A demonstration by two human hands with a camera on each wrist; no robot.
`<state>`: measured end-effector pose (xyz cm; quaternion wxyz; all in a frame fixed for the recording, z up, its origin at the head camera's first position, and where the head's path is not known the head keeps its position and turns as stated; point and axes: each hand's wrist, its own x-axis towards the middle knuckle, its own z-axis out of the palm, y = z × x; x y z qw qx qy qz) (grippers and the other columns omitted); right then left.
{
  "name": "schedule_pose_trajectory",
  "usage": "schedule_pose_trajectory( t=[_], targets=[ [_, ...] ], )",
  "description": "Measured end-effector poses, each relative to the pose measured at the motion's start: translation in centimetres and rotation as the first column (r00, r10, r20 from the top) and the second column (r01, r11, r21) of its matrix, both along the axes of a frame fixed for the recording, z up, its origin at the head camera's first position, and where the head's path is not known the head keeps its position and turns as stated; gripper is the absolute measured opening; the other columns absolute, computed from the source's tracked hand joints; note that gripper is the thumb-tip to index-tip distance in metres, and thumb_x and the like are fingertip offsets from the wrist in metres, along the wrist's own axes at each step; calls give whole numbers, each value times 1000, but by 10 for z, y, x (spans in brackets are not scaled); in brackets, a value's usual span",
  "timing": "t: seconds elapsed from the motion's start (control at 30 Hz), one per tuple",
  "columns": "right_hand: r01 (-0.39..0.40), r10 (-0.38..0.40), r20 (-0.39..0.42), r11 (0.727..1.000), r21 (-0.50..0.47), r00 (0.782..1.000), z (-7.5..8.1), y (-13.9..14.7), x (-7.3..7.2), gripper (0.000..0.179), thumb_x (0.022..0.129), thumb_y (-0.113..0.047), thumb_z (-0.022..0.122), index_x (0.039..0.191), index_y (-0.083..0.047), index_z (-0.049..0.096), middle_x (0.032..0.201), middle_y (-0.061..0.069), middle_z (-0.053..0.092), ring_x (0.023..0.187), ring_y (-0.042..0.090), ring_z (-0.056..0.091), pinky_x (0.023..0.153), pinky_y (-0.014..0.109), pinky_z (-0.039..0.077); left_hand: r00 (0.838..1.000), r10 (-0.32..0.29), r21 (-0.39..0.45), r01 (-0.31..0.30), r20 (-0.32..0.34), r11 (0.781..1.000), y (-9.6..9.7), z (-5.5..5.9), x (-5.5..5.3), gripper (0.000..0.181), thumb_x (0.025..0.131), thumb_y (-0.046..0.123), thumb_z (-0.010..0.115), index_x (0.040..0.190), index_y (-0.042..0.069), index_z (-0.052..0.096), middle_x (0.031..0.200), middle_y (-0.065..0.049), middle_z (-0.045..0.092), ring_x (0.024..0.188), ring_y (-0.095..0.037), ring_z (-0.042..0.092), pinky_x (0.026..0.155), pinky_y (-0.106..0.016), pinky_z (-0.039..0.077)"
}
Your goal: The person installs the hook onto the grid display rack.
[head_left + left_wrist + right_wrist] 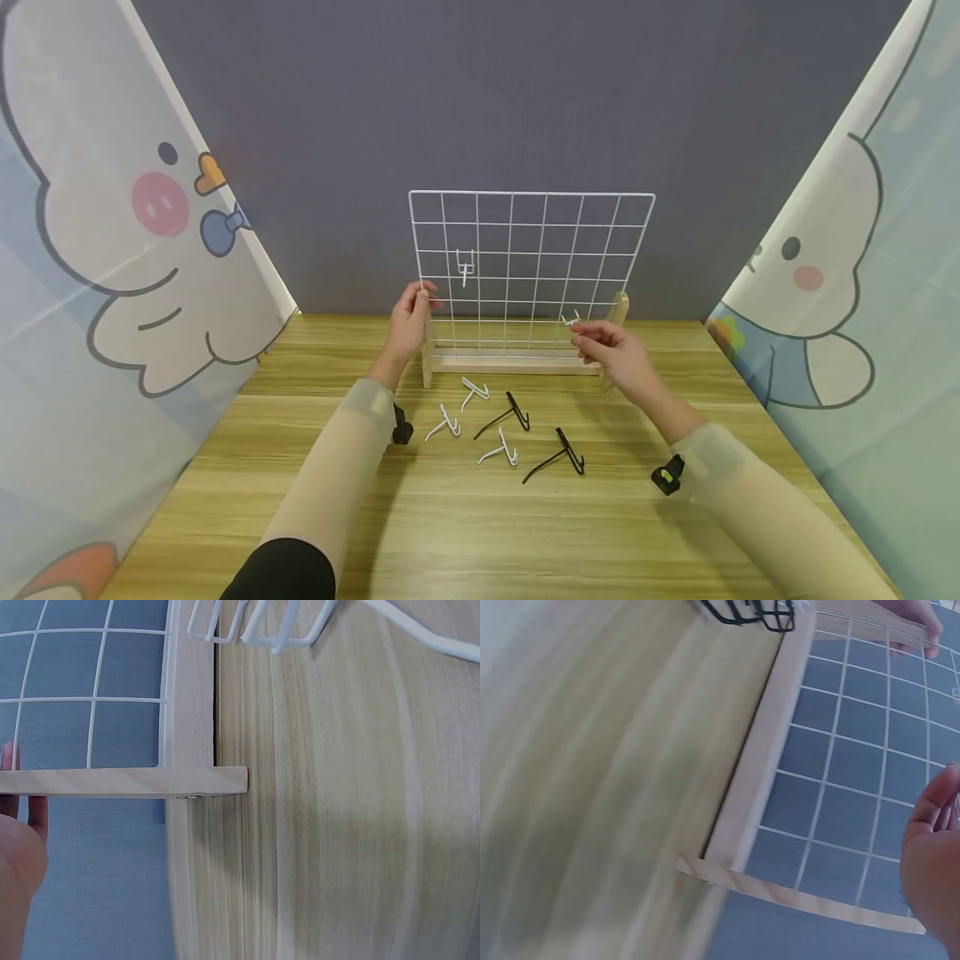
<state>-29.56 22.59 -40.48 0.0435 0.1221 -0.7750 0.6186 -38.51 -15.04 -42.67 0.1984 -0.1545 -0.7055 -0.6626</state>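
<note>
A white wire grid panel (525,265) stands upright in a wooden base (517,365). My left hand (408,323) grips its left edge at the wooden side post (112,781), thumb in front and fingers behind. Between thumb and fingertips my right hand (617,357) pinches a small white hook (572,320), held in front of the grid's lower right part. The right wrist view shows this hand (937,855) at its edge, with the hook mostly hidden. Another white hook (465,268) hangs on the grid at upper left.
Several hooks lie on the wooden table (465,525) before the base: white ones, such as a white hook (500,450) in the middle, and two longer black hooks, one a black hook (558,457) at right. A dark wall (525,92) rises behind the grid; printed curtains hang at both sides.
</note>
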Motion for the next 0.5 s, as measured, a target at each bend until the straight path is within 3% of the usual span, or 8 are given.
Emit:
schedule_pose_trajectory(
  t=[0.1, 0.23, 0.5],
  targets=[
    [2, -3, -21, 1000, -6, 1000, 8, -1, -2, 32, 107, -12, 72, 134, 4, 70, 95, -14, 74, 84, 5, 69, 80, 23, 63, 1000, 5, 3, -5, -6, 1000, 0, 0, 0, 31, 119, 14, 42, 131, -8, 60, 119, -39, 66, 114, -53, 71, 111, -47, 54],
    [3, -5, -44, 1000, -30, 999, 15, -2, -4, 34, 107, -9, 71, 137, 8, 68, 94, -13, 74, 82, 4, 69, 80, 22, 63, 1000, 9, 2, -9, -9, 1000, 1, 0, 0, 30, 119, 13, 43, 131, -9, 60, 119, -39, 65, 114, -56, 70, 110, -48, 55],
    [52, -58, -88, 996, -72, 994, 34, -5, -11, 24, 106, -11, 74, 128, -1, 76, 90, -12, 76, 80, 4, 71, 76, 20, 63, 1000, -7, 5, 7, 2, 1000, -1, 1, 0, 31, 119, 12, 41, 133, -10, 58, 127, -44, 62, 118, -62, 66, 115, -57, 52]
  ],
)
